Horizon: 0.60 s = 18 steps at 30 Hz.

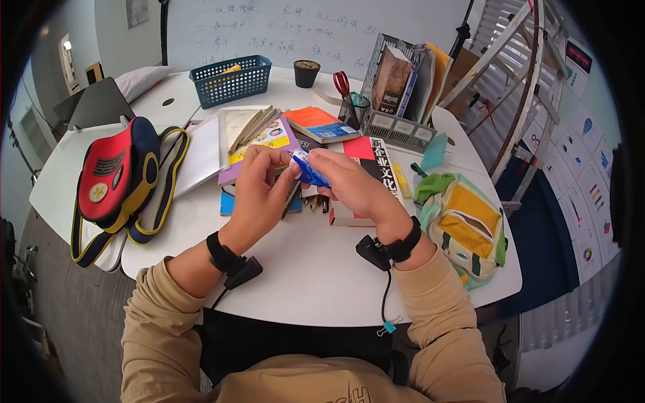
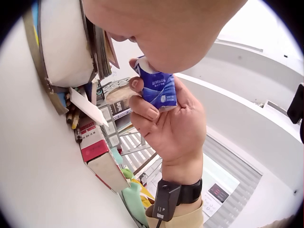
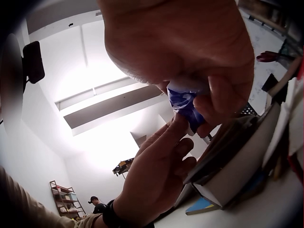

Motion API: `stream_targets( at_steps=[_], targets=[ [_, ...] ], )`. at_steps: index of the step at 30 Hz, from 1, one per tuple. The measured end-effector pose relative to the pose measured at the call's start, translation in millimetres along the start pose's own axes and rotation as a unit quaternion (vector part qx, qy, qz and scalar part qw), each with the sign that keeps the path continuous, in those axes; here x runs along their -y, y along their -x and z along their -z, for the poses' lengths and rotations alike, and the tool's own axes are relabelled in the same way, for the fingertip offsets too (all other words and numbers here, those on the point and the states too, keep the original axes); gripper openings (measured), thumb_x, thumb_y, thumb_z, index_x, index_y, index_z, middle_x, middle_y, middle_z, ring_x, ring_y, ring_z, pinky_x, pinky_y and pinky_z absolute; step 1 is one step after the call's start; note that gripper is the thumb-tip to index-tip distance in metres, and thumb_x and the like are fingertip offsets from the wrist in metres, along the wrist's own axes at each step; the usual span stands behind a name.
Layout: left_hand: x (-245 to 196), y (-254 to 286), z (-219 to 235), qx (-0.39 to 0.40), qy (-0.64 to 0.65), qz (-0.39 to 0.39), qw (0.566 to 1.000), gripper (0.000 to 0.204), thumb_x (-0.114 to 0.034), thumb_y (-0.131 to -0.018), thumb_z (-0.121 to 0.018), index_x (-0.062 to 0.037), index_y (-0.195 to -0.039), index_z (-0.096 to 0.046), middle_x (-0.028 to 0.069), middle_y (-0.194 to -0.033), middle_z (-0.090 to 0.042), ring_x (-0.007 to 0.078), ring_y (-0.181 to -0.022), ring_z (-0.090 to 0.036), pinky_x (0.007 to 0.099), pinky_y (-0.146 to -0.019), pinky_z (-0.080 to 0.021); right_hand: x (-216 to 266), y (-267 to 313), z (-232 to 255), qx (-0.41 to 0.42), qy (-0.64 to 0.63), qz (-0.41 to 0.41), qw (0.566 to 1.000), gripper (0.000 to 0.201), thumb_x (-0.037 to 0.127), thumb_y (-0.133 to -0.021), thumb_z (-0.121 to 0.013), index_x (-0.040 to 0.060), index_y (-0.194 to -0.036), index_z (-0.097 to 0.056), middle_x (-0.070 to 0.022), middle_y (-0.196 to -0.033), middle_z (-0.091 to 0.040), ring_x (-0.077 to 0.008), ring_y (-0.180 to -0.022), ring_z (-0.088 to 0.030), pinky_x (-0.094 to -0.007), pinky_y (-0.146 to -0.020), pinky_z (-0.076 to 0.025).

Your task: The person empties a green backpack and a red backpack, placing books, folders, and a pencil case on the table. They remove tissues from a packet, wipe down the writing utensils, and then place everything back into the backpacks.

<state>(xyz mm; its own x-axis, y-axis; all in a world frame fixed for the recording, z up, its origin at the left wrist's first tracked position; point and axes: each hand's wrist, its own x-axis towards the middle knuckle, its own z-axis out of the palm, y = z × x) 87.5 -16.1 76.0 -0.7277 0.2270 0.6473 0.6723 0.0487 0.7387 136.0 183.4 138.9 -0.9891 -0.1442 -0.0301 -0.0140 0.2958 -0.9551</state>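
1. Fingers of the left hand [image 1: 257, 193] are pinching a blue packet [image 1: 312, 170].
2. Curled right hand [image 1: 356, 188] is gripping its other end.
3. Packet is staying mid-frame, above the bench [image 1: 302, 275].

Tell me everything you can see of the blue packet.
The blue packet is small, with white printing and pale wave-like streaks; one end shows white. Its wrapper looks thin and slightly glossy. It is held tilted above the table, gripped by the right hand, while the left hand pinches one end. I cannot tell whether it is opened.
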Motion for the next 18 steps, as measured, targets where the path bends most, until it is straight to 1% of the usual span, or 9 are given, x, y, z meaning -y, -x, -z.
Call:
stream_targets(
  at_steps=[2, 5, 8, 11, 14, 15, 17, 18],
  targets=[
    [7.4, -1.7, 1.0, 0.003, -0.044, 0.006, 0.999, 0.011, -0.007, -0.108, -0.077, -0.0019, -0.113, -0.068, 0.0022, -0.112, -0.055, 0.0088, -0.082, -0.052, 0.0247, -0.075, -0.048, 0.3, 1.4, -3.3, -0.021, 0.019, 0.002, 1.0, 0.048, 0.045, -0.121, -0.044, 0.0041, -0.129, -0.068, -0.0022, -0.1, -0.067, -0.0125, -0.083, -0.055, -0.0302, -0.075, -0.051],
    [10.7, -1.8, -0.7, -0.01, -0.024, 0.017, 1.0, 0.01, -0.008, -0.11, -0.075, -0.0022, -0.113, -0.068, 0.0028, -0.11, -0.057, 0.0087, -0.084, -0.055, 0.0255, -0.075, -0.048, -6.5, -4.2, -1.0, -0.015, 0.062, 0.029, 0.998, 0.047, 0.049, -0.121, -0.048, 0.0089, -0.133, -0.07, -0.0003, -0.103, -0.071, -0.0102, -0.087, -0.058, -0.0287, -0.078, -0.05],
    [14.4, -4.3, -1.8, -0.023, -0.047, -0.03, 0.998, 0.013, -0.008, -0.11, -0.074, -0.001, -0.116, -0.065, 0.0076, -0.111, -0.056, 0.0127, -0.082, -0.057, 0.0294, -0.072, -0.049, -0.7, 0.1, -1.1, -0.017, 0.092, 0.003, 0.996, 0.048, 0.047, -0.121, -0.047, 0.0065, -0.133, -0.07, -0.0009, -0.103, -0.07, -0.012, -0.087, -0.058, -0.029, -0.081, -0.049],
    [9.8, -0.9, -0.2, 0.002, 0.017, 0.114, 0.993, 0.013, -0.01, -0.114, -0.069, -0.0031, -0.123, -0.062, 0.0038, -0.113, -0.062, 0.0087, -0.09, -0.059, 0.0246, -0.078, -0.051, -8.6, -2.5, -2.7, -0.018, 0.11, 0.042, 0.993, 0.048, 0.045, -0.122, -0.046, 0.0042, -0.131, -0.069, -0.002, -0.101, -0.069, -0.0129, -0.087, -0.057, -0.03, -0.08, -0.05],
    [17.4, -4.6, 0.3, -0.006, 0.081, 0.121, 0.989, 0.012, -0.01, -0.116, -0.066, -0.0039, -0.126, -0.06, 0.0028, -0.11, -0.063, 0.0085, -0.091, -0.059, 0.0238, -0.078, -0.05, -5.4, 1.5, -3.8, -0.018, 0.114, 0.053, 0.992, 0.047, 0.043, -0.122, -0.045, 0.003, -0.127, -0.069, -0.0026, -0.097, -0.068, -0.0136, -0.083, -0.056, -0.0317, -0.077, -0.05],
    [20.1, -5.6, -0.3, -0.023, 0.029, 0.073, 0.997, 0.011, -0.01, -0.117, -0.065, -0.0041, -0.125, -0.06, 0.0024, -0.108, -0.063, 0.0083, -0.09, -0.058, 0.0239, -0.077, -0.05, -3.9, 1.9, -3.4, -0.016, 0.119, 0.045, 0.992, 0.047, 0.042, -0.123, -0.045, 0.0028, -0.126, -0.07, -0.003, -0.096, -0.068, -0.0138, -0.082, -0.056, -0.0321, -0.076, -0.049],
    [26.4, -6.4, -0.9, -0.057, -0.075, -0.023, 0.995, 0.009, -0.01, -0.118, -0.064, -0.0044, -0.123, -0.06, 0.0014, -0.105, -0.064, 0.0079, -0.089, -0.058, 0.0242, -0.076, -0.05, -2.0, 2.0, -2.9, -0.011, 0.129, 0.028, 0.991, 0.047, 0.042, -0.123, -0.044, 0.0022, -0.124, -0.07, -0.0038, -0.094, -0.068, -0.0141, -0.081, -0.056, -0.033, -0.075, -0.049],
    [31.3, -8.1, -0.1, -0.075, -0.071, -0.024, 0.994, 0.009, -0.011, -0.118, -0.064, -0.0041, -0.123, -0.06, 0.0012, -0.105, -0.064, 0.0079, -0.089, -0.058, 0.0244, -0.076, -0.051, -1.3, 1.0, -0.3, 0.0, 0.17, 0.051, 0.984, 0.048, 0.042, -0.123, -0.043, 0.002, -0.124, -0.07, -0.0042, -0.094, -0.068, -0.0143, -0.081, -0.057, -0.0331, -0.075, -0.049]
  ],
)
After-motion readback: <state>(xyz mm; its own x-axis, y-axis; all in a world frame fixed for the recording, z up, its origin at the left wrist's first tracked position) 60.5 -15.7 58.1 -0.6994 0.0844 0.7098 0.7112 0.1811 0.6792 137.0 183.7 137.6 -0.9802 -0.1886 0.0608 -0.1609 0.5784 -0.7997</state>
